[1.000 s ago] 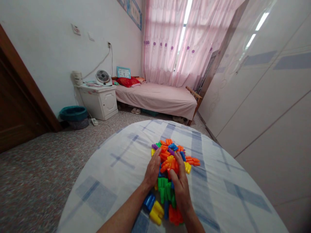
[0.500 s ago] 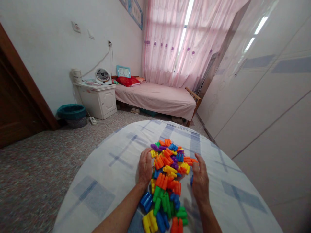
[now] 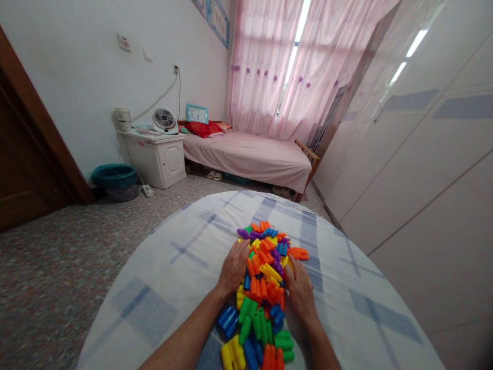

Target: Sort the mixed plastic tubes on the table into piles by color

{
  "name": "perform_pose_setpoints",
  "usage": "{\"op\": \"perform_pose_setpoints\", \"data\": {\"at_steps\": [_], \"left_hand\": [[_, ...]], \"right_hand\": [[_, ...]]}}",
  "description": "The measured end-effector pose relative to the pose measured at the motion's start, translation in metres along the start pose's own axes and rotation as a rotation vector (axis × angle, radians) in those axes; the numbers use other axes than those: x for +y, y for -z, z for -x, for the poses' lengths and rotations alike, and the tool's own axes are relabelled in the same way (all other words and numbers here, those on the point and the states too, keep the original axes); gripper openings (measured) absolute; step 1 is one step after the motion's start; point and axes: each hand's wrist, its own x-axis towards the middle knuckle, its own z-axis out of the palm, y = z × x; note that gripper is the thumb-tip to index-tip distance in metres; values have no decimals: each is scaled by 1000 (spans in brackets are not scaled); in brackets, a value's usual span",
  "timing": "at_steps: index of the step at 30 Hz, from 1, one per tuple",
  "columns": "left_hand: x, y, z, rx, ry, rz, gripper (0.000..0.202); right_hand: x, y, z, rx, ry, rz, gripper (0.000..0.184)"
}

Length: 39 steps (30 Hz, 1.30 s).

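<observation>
A long heap of plastic bullet-shaped building blocks (image 3: 265, 254) in orange, yellow, green, blue and purple runs down the middle of the round table. My left hand (image 3: 233, 267) lies along the heap's left side, its fingers stretched out against the blocks. On the other side, my right hand (image 3: 299, 285) touches the heap near a yellow block, fingers extended. Neither hand grips a block. Closest to me lie green blocks (image 3: 262, 324), a yellow block (image 3: 233, 353) and a blue block (image 3: 228, 321). An orange block (image 3: 298, 253) sticks out beyond my right fingertips.
A white and blue checked cloth (image 3: 154, 277) covers the table. Beyond it stand a bed (image 3: 250, 154), a white bedside cabinet (image 3: 171, 162) with a fan (image 3: 165, 121), and a green bin (image 3: 114, 177). A white wardrobe (image 3: 416, 169) lines the right side.
My right hand has moved left, from beside the heap to against it. My left hand has shifted slightly right, and the blocks between them sit closer together.
</observation>
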Motion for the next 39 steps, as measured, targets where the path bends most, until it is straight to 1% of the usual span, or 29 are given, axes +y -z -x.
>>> {"op": "perform_pose_setpoints", "data": {"at_steps": [3,5,9,11,13,16,19,23,26,29,32,34,35,37,39], "left_hand": [[4,1,0,-29,-21,45,45],[9,2,-1,-32,-27,105,43],[19,4,-1,-40,11,181,43],[22,4,-1,-32,39,204,43],[22,3,-1,-20,73,238,43],[22,2,-1,-24,145,304,44],[22,2,-2,-11,202,392,45],[24,6,-4,40,188,488,45],[24,9,-5,112,198,451,45],[23,11,-6,166,213,425,45],[19,12,-9,224,272,429,42],[17,12,-10,290,325,423,41],[16,12,-10,317,347,424,41],[14,12,-10,362,376,431,41],[13,13,-10,418,387,441,41]], "right_hand": [[-22,-5,2,-51,-160,-262,44],[-33,-5,3,-63,-235,-369,49],[-51,0,4,-82,-341,-523,58],[-61,4,3,-109,-391,-617,58],[-71,8,2,-139,-397,-673,55],[-85,13,2,-157,-348,-708,51],[-94,18,3,-185,-294,-717,52],[-103,20,9,-283,-206,-698,50],[-112,20,13,-351,-136,-667,47],[-125,26,15,-399,-68,-608,42],[-132,38,20,-351,-15,-464,40],[-128,45,30,-301,69,-322,45],[-123,46,38,-283,135,-249,51],[-107,44,59,-270,303,-110,65],[-89,37,82,-282,481,10,78]]}}
